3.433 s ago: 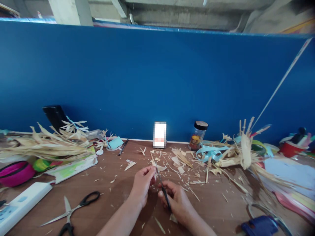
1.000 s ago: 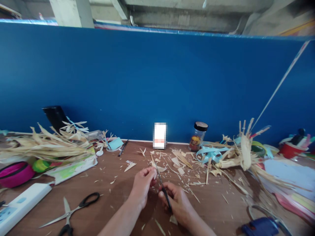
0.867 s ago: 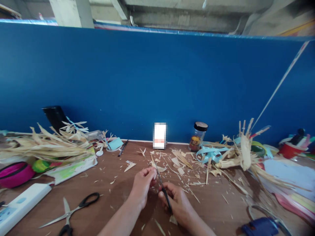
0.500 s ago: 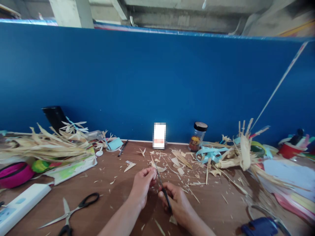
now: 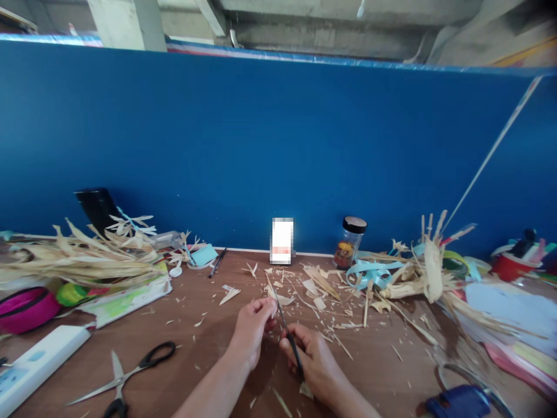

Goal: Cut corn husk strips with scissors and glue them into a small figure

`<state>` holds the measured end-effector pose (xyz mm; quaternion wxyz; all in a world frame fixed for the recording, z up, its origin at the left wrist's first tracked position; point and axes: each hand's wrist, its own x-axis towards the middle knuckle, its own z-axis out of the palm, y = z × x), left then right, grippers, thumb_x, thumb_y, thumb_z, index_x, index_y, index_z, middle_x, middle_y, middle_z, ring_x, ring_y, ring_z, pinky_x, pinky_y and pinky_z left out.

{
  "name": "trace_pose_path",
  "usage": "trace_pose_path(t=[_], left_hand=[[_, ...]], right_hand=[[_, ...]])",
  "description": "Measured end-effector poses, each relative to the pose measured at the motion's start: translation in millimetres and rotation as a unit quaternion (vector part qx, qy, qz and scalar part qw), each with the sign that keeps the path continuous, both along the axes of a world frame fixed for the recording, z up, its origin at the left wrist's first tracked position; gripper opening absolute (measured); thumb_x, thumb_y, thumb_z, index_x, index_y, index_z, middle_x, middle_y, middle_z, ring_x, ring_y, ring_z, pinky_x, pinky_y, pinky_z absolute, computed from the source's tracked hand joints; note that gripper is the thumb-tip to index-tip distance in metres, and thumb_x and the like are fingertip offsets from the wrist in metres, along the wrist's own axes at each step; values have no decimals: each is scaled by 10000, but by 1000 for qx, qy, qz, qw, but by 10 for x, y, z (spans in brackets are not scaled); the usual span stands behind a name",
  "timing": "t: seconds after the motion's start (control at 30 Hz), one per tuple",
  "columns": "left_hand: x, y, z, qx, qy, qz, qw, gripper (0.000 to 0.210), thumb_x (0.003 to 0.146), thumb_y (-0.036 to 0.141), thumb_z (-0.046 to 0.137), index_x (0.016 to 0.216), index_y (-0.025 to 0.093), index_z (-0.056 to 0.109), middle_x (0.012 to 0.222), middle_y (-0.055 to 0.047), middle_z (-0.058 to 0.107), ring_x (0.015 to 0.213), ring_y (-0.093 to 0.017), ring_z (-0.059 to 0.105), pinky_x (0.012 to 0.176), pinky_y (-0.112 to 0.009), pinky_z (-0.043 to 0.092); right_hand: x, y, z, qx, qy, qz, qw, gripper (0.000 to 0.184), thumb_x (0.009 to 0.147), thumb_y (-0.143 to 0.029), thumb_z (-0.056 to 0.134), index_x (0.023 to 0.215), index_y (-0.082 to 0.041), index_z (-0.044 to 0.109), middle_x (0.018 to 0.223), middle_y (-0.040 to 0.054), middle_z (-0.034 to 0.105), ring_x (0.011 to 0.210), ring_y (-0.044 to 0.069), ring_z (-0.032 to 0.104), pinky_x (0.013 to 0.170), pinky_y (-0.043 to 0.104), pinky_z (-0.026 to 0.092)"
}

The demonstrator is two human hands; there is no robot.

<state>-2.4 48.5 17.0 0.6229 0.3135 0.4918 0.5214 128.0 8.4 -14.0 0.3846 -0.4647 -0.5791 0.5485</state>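
Note:
Between the thumb and fingers of my left hand point(image 5: 256, 325) is a small pale piece of corn husk point(image 5: 270, 290), its thin tip pointing up. My right hand point(image 5: 308, 354) is wrapped round a pair of dark-handled scissors point(image 5: 292, 343). Their narrow blades reach up and left to the husk at my left fingertips; whether they are parted I cannot tell. Pale husk clippings point(image 5: 319, 303) are strewn on the brown table just beyond and right of my hands.
Open scissors point(image 5: 118, 380) lie at the left near a white power strip point(image 5: 43, 366). Dried husks point(image 5: 87, 258) are heaped behind them. A black-lidded jar point(image 5: 349, 242) and light blue ribbon point(image 5: 374, 273) stand right of a blurred upright screen point(image 5: 282, 241). A blue tool point(image 5: 459, 402) lies front right.
Hardly anything differs. Both hands keep their places, with the scissors still at the husk piece.

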Motion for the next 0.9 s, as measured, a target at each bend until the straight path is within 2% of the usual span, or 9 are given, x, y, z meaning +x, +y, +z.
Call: trace_pose_path(t=[0.2, 0.37, 0.5, 0.6, 0.77, 0.9], left_hand=[[2, -3, 23, 13, -12, -6, 1000, 240, 553, 351, 687, 600, 139, 583, 539, 45, 484, 500, -60, 418, 531, -196, 373], [-3, -8, 35, 19, -24, -11, 999, 221, 589, 334, 681, 605, 142, 572, 530, 48, 487, 501, -56, 434, 524, -180, 386], [-4, -6, 53, -8, -62, -9, 998, 202, 595, 275, 692, 697, 126, 601, 694, -42, 632, 607, -98, 550, 573, -204, 444], [-7, 2, 60, -32, -80, 5, 996, 177, 606, 221, 687, 715, 122, 589, 751, -85, 657, 629, -119, 580, 580, -226, 468], [-20, -2, 41, -31, -84, -2, 996, 146, 626, 207, 668, 697, 129, 567, 703, -49, 639, 577, -84, 553, 543, -191, 447], [-22, -10, 37, -26, -79, -4, 997, 152, 625, 221, 659, 682, 127, 553, 692, -36, 624, 576, -76, 538, 535, -180, 426]], right_hand=[[-22, -5, 14, -9, 17, -11, 1000, 286, 764, -457, 537, 823, -178, 509, 518, -63, 445, 441, 73, 381, 424, 176, 302], [-23, -22, 107, -24, 48, -13, 998, 318, 759, -480, 528, 834, -174, 489, 519, -60, 468, 436, 70, 375, 416, 172, 289], [-10, -20, 143, -10, 63, -15, 998, 328, 755, -485, 532, 823, -167, 490, 505, -65, 454, 448, 73, 384, 431, 175, 308], [-5, -7, 103, -10, 76, -18, 997, 313, 761, -466, 535, 833, -164, 489, 512, -65, 457, 448, 73, 387, 437, 180, 322], [-5, 9, 37, -16, 83, -22, 996, 291, 769, -430, 543, 857, -157, 498, 519, -60, 474, 449, 70, 392, 430, 177, 315], [-10, 1, 74, -26, 84, -21, 996, 297, 761, -432, 545, 856, -156, 495, 516, -60, 473, 436, 67, 377, 408, 173, 297]])
